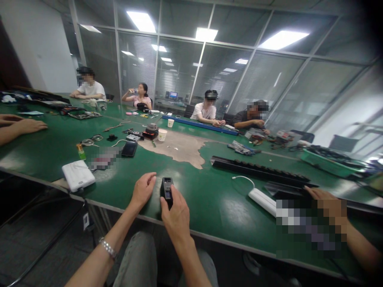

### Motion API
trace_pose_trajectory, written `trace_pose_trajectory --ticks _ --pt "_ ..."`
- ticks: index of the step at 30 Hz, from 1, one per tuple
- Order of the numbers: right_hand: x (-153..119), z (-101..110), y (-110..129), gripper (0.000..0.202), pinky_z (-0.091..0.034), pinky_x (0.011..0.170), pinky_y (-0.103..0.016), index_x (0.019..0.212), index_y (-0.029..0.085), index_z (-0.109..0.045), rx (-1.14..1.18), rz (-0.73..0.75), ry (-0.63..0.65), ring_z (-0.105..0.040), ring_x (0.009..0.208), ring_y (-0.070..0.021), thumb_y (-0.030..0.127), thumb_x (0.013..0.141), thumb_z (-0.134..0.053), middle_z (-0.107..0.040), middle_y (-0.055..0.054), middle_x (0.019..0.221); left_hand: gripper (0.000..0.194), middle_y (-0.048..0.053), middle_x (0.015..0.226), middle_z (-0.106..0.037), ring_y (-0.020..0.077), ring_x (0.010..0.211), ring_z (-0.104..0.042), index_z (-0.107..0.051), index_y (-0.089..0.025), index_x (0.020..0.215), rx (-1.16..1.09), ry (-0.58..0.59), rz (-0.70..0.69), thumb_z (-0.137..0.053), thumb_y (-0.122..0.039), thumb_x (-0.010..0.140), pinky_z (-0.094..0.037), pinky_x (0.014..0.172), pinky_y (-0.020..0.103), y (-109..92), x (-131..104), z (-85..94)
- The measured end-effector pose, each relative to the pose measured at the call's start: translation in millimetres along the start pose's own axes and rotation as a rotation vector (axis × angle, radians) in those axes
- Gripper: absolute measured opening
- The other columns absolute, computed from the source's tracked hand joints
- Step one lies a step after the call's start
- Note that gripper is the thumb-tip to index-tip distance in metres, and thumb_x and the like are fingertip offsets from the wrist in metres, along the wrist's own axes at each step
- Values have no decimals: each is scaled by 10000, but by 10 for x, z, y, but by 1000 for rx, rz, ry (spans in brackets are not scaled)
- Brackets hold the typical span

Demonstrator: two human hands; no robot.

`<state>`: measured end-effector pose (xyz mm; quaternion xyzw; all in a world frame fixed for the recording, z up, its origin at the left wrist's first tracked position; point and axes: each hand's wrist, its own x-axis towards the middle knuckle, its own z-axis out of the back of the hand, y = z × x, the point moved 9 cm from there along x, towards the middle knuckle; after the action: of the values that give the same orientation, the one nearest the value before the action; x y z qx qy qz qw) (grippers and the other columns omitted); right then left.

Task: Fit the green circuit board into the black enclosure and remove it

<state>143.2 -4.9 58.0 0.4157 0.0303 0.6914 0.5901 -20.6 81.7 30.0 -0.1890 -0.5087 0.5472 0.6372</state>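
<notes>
Close to the table's front edge, my right hand (176, 209) grips a small black box-shaped device (166, 184) from its right side, thumb on the near left. The device stands on the green table (209, 207); slots or recesses show on its upper face, but its exact kind is unclear. My left hand (145, 187) rests just left of the device, apart from it. Its fingers are curled together and nothing shows in them. A silver bracelet (108, 248) is on the left wrist.
A white power bank (78, 175) and a black phone (129, 149) lie to the left. Paper cups (162, 135) stand farther back. At right are a white adapter (261, 201), black rails (257, 169) and another person's hand (323, 195). Several people sit across the table.
</notes>
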Motion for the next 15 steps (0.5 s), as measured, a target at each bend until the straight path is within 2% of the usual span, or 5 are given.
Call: trace_pose_trajectory --ticks 3,7,11,15 --pt "113 119 40 465 -458 973 -418 1289 124 -545 75 -15 -50 -586 1125 -268 283 853 -557 -617 -154 1227 323 65 1092 -686 198 1017 -625 -678 -210 1045 48 14 -44 -449 -366 880 -479 931 350 -60 -7 -2" --pt "257 411 11 476 -439 999 -398 1301 132 -534 140 -22 -147 -573 1148 -253 319 864 -554 -603 -142 1254 311 70 1120 -673 197 1066 -606 -690 -215 1015 72 46 -90 -446 -356 882 -459 973 353 -109 -24 -32" --pt "211 608 -294 486 -415 1026 -397 1304 133 -529 87 -56 -188 -549 1179 -249 316 854 -554 -588 -135 1277 337 87 1217 -625 210 1135 -573 -671 -218 1094 126 81 -110 -459 -360 873 -439 1012 383 -97 -34 -95" --pt "9 600 -686 502 -431 1007 -414 1305 120 -525 10 -137 -169 -564 1159 -264 314 842 -558 -595 -143 1264 364 91 1253 -601 219 1164 -554 -661 -225 1132 177 118 -117 -458 -381 873 -410 1046 410 -63 -31 -158"
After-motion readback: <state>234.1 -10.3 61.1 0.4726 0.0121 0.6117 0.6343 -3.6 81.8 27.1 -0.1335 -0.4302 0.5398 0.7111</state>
